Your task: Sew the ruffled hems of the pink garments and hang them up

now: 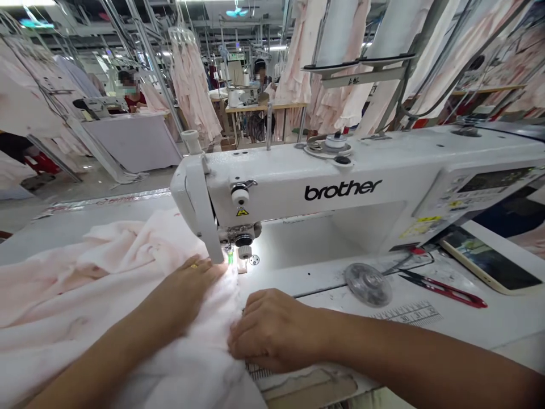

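Pale pink fabric (140, 307) spreads in loose folds over the left of the table, and its right edge runs under the needle area of a white sewing machine (272, 187). My left hand (193, 281) lies flat on the fabric just left of the presser foot (231, 257), fingers stretched toward it. Nearer to me, my right hand (272, 329) is closed at the fabric's right edge, with its fingers curled over the cloth. The fingertips of that hand are hidden. A bright lamp lights the cloth at the needle.
Right of the hands are a clear plastic disc (368, 284), red-handled thread snips (445, 288) and a phone (489, 258). A printed ruler (409, 315) marks the table. Thread cones (336, 34) stand above the machine. Beyond it hang pink garments (193, 85); two people sit at other machines.
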Demonstrator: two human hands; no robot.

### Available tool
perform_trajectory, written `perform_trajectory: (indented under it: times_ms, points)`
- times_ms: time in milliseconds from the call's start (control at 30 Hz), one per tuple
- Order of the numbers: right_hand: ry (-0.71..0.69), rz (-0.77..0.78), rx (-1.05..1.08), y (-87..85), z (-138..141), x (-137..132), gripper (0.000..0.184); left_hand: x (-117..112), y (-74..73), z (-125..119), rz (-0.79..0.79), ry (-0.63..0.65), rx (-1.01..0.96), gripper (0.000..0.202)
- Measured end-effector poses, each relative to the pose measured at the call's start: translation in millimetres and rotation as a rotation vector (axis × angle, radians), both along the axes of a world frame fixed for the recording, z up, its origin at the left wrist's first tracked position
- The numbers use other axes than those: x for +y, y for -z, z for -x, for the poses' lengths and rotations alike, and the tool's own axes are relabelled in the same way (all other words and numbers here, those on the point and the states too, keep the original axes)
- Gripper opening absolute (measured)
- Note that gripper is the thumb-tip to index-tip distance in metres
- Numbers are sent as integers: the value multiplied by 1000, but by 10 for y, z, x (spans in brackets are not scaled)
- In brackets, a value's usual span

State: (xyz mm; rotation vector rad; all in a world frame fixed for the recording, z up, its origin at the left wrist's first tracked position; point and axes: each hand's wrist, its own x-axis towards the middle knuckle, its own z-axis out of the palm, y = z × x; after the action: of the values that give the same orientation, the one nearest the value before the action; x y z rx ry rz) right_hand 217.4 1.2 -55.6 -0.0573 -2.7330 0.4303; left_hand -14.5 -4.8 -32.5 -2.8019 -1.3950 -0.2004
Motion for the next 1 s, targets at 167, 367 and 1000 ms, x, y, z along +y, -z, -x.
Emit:
perform_trajectory:
  times_ms: [167, 367, 1000]
  points:
    - [-15, -193, 68, -34, -1, -13, 22, -170, 71, 10, -111, -40, 21, 32]
    - [71, -196, 29, -36, -12, 75, 23, -82, 279, 78, -137, -73, 2, 37]
    - [194, -477, 325, -125, -41, 95, 15, -189, -186, -26, 172, -648, 204, 37]
